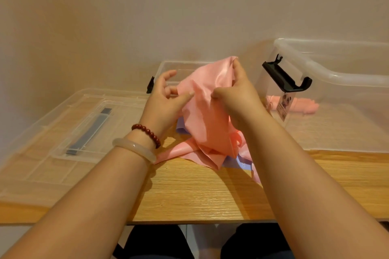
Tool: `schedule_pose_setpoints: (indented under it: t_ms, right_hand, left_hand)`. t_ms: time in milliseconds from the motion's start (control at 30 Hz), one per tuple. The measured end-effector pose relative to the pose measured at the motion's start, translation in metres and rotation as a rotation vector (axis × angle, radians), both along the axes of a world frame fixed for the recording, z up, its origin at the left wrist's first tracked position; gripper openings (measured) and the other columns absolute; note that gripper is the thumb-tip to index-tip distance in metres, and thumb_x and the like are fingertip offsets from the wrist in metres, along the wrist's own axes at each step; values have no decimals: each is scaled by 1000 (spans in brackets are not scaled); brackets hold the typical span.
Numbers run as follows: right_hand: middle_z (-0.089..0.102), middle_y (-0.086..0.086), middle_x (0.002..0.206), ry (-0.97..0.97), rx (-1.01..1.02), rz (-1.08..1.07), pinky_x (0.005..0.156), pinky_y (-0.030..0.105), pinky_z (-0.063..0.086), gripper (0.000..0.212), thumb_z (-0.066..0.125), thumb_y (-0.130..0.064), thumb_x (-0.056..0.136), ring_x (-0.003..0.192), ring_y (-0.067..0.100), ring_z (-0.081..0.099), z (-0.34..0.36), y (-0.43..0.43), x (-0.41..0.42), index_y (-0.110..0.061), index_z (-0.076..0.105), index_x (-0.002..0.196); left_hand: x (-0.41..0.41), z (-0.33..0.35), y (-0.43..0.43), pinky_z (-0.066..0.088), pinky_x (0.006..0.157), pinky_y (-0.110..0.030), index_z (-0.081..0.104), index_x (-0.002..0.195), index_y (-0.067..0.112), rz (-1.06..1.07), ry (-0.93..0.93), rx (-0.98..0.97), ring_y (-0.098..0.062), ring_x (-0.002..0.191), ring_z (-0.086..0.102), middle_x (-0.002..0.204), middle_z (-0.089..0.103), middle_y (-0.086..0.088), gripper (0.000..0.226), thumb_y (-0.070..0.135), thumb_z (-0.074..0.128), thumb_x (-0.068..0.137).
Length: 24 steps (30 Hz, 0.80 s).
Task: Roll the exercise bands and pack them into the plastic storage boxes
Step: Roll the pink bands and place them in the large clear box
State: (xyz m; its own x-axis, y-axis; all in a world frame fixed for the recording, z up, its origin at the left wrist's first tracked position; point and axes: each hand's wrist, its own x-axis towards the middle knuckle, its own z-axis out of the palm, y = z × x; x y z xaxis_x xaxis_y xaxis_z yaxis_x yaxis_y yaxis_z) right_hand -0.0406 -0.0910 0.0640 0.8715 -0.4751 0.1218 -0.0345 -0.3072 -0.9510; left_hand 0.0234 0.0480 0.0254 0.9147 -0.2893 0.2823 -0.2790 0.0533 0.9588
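A pink exercise band (205, 115) hangs crumpled above the wooden table, its lower end trailing on the tabletop. My right hand (237, 94) grips its upper edge with thumb and fingers. My left hand (166, 99) touches the band's left side with its thumb, the fingers spread and relaxed. A purple band (237, 163) lies flat under the pink one. A big clear storage box (336, 73) with a black latch stands at the right, with rolled pink bands (303, 106) inside. A smaller clear box (168, 67) sits behind my hands.
A clear plastic lid (69, 124) with a dark handle lies on the table (200, 195) at the left. The wall stands close behind the boxes. The table's front edge runs just above my knees.
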Motion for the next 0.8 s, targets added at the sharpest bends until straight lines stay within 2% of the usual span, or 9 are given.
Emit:
schedule_pose_setpoints:
  t_ms: [167, 233, 300, 333, 433, 533, 600, 700, 800]
  right_hand:
    - [42, -2, 145, -125, 152, 17, 94, 47, 53, 89, 36, 8, 82, 111, 24, 57, 2, 3, 8, -44, 19, 151]
    - [42, 0, 147, -161, 203, -2, 90, 42, 54, 86, 35, 7, 83, 113, 25, 58, 3, 2, 9, -42, 21, 151]
    - [43, -3, 143, -143, 258, -29, 75, 35, 57, 85, 42, 4, 85, 93, 20, 63, 2, -3, 9, -43, 17, 151]
    - [41, -5, 139, -116, 306, -13, 74, 36, 58, 87, 51, 2, 87, 87, 20, 64, 0, -5, 9, -43, 14, 152]
    - [38, -2, 128, -12, 321, 97, 78, 48, 59, 98, 70, 1, 81, 94, 28, 67, -5, -6, 6, -44, 18, 151]
    - [56, 4, 100, -141, 248, 82, 57, 29, 55, 56, 51, 15, 83, 64, 13, 60, 6, 0, 6, -22, 60, 124]
    - [62, 2, 85, -257, 277, 36, 45, 22, 40, 47, 36, 18, 82, 44, 6, 46, 20, 3, 5, -15, 66, 98]
    - [65, -1, 95, -364, 389, 42, 46, 22, 33, 54, 27, 17, 80, 45, 8, 38, 43, 3, 8, -17, 66, 96]
    - [62, 1, 92, -322, 448, 20, 52, 23, 35, 41, 38, 8, 88, 59, 13, 47, 58, 0, 11, -16, 65, 109]
  left_hand:
    - [-9, -10, -3, 52, 63, -17, 22, 148, 29, -91, 59, -7, -9, 72, 60, 74, 55, -4, 74, 10, 64, 91]
    - [-8, -7, -2, 54, 64, -26, 25, 148, 29, -80, 96, -124, -15, 76, 64, 88, 65, -8, 71, 3, 60, 91]
    - [-6, -4, 3, 55, 68, -39, 28, 145, 32, -6, 57, -162, -21, 77, 63, 91, 67, -10, 69, 1, 58, 91]
    - [-4, -2, 5, 55, 70, -42, 31, 143, 34, 30, 18, -153, -20, 77, 64, 90, 68, -7, 67, 2, 59, 91]
    - [-3, 7, 8, 54, 66, -29, 34, 136, 38, 90, -92, -124, -8, 74, 65, 85, 65, 1, 62, 7, 63, 90]
    - [-3, 25, 7, 55, 71, -31, 37, 135, 37, 68, -141, -168, -10, 79, 64, 94, 63, -5, 58, 8, 63, 91]
    - [-1, 42, 6, 55, 81, -40, 38, 135, 34, 16, -139, -230, -17, 86, 63, 96, 65, -5, 54, 7, 58, 93]
    - [1, 65, 6, 50, 79, -40, 26, 146, 31, -102, -192, -224, -18, 89, 58, 107, 64, 2, 67, -3, 48, 93]
    - [5, 73, 5, 54, 76, -44, 16, 151, 33, -104, -230, -90, -22, 88, 64, 125, 61, 3, 81, -9, 47, 89]
